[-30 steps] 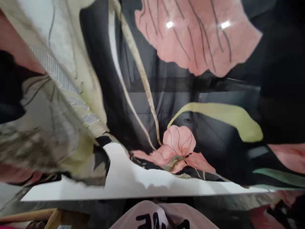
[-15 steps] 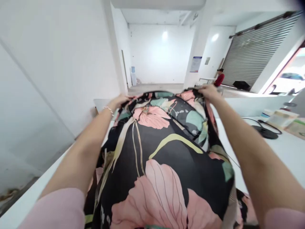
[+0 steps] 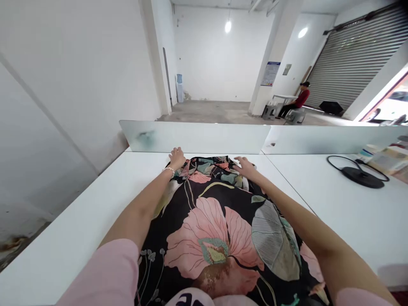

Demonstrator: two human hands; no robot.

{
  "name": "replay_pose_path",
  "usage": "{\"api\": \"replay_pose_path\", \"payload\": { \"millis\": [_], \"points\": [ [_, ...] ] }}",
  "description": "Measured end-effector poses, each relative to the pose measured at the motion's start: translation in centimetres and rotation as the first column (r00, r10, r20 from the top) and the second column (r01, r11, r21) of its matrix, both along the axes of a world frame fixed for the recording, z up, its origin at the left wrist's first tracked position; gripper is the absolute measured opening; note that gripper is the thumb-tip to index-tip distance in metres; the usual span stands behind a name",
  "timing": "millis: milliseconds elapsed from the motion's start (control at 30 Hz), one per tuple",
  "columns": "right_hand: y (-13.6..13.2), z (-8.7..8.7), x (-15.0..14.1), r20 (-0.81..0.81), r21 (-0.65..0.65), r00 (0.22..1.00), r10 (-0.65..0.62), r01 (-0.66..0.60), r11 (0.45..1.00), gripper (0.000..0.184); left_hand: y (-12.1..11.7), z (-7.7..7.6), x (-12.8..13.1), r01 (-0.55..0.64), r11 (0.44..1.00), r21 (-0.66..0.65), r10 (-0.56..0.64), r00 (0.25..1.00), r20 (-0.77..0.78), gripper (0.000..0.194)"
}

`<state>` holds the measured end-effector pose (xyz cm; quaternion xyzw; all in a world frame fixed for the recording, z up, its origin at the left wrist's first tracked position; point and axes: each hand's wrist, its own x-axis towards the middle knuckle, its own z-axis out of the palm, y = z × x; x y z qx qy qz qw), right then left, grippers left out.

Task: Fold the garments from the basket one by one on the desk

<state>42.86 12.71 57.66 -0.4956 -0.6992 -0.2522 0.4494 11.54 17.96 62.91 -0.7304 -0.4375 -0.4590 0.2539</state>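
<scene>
Head view: black floral cloth (image 3: 207, 221) lies flat mid-tabletop (image 3: 79, 204), its far edge at both hands. Left grip (image 3: 177, 158) curled on the far corner, pinch unclear; right grip (image 3: 245, 168) spread on the edge.

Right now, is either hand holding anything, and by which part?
Nothing looks gripped: the left hand and right hand lie open on the far edge of the black floral garment.

Pretty bright shot, mostly from the hanging ceiling lamp (image 3: 228, 27) and daylight at the far right doorway (image 3: 385, 102). Sharp enough, soft shadows, but the fisheye bends the white desk (image 3: 63, 242) edges hard.
</scene>
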Motion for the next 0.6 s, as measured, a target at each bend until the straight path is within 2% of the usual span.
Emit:
{"api": "replay_pose_path", "payload": {
  "millis": [67, 100, 167, 200, 267, 300, 367, 433, 600],
  "points": [
    [-1.2, -5.6, -1.2, 0.132, -0.037, 0.987, 0.092, -0.088, 0.995, 0.050, 0.4, -1.9, 0.6, 0.038, 0.997, -0.060, -0.043, 0.996, -0.081, 0.039],
    [-1.7, -8.8, -1.7, 0.271, -0.058, 0.949, 0.163, -0.153, 0.987, 0.052, 0.6, -3.3, 0.9, 0.063, 0.994, -0.092, -0.076, 0.987, -0.140, 0.040],
    [-2.5, -15.5, -2.4, 0.439, -0.069, 0.881, 0.176, -0.162, 0.984, 0.062, 0.7, -7.0, 1.3, 0.111, 0.979, -0.171, -0.158, 0.942, -0.295, 0.047],
    [-2.6, -18.5, -2.5, 0.493, -0.075, 0.855, 0.158, -0.139, 0.987, 0.065, 0.7, -9.1, 1.4, 0.125, 0.967, -0.222, -0.207, 0.893, -0.400, 0.054],
    [-2.7, -23.2, -2.2, 0.553, -0.068, 0.822, 0.131, -0.113, 0.991, 0.065, 0.5, -13.0, 1.5, 0.108, 0.942, -0.318, -0.272, 0.803, -0.531, 0.066],
    [-2.6, -24.7, -1.7, 0.558, -0.050, 0.822, 0.110, -0.099, 0.994, 0.063, 0.4, -14.6, 1.6, 0.090, 0.938, -0.335, -0.276, 0.779, -0.562, 0.069],
    [-2.4, -26.4, -0.4, 0.528, 0.001, 0.847, 0.055, -0.065, 0.998, 0.060, 0.3, -16.7, 1.9, 0.068, 0.951, -0.303, -0.238, 0.784, -0.573, 0.068],
    [-2.2, -26.7, 1.5, 0.479, 0.035, 0.878, 0.001, -0.020, 0.999, 0.059, 0.4, -17.4, 2.6, 0.064, 0.972, -0.226, -0.185, 0.804, -0.566, 0.067],
    [-1.8, -25.4, 5.9, 0.391, 0.032, 0.920, -0.021, 0.009, 0.999, 0.059, 1.6, -16.2, 6.3, 0.096, 0.980, -0.175, -0.180, 0.805, -0.566, 0.066]
  ]
}}
